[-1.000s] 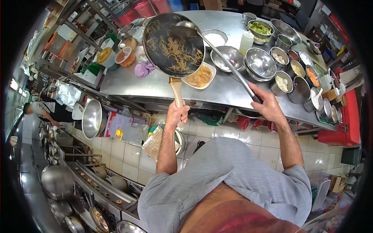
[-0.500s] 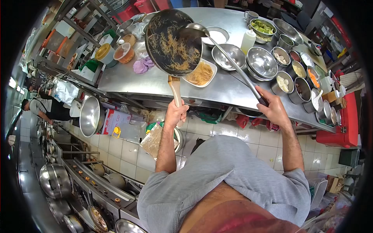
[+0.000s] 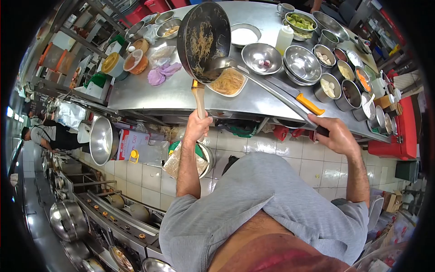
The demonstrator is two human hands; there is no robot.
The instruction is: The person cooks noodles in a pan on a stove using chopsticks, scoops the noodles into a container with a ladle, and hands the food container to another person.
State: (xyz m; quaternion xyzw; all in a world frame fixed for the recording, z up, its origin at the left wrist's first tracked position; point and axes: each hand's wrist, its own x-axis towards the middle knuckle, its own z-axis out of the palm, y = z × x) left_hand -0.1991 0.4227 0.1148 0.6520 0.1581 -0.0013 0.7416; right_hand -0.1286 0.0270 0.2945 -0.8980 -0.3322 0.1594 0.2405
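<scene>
My left hand is closed around the pale handle of a dark frying pan, which is tilted above the steel table. Thin fried noodle-like strands cling to the pan's inside. In my right hand is the dark grip of a long metal ladle; its bowl is at the pan's lower rim. Below them, a white square dish holds a heap of golden strands. A knife with a yellow handle lies on the table under the ladle's shaft.
The steel table carries a steel bowl, stacked bowls, a squeeze bottle, a bowl of white contents and several ingredient pots on the right. A purple cloth lies left. Behind at left are a stove and another person.
The pan has tipped further and shifted slightly right. The ladle's bowl has dropped to the pan's lower rim, and my right hand has moved down and right. The yellow-handled knife is now uncovered.
</scene>
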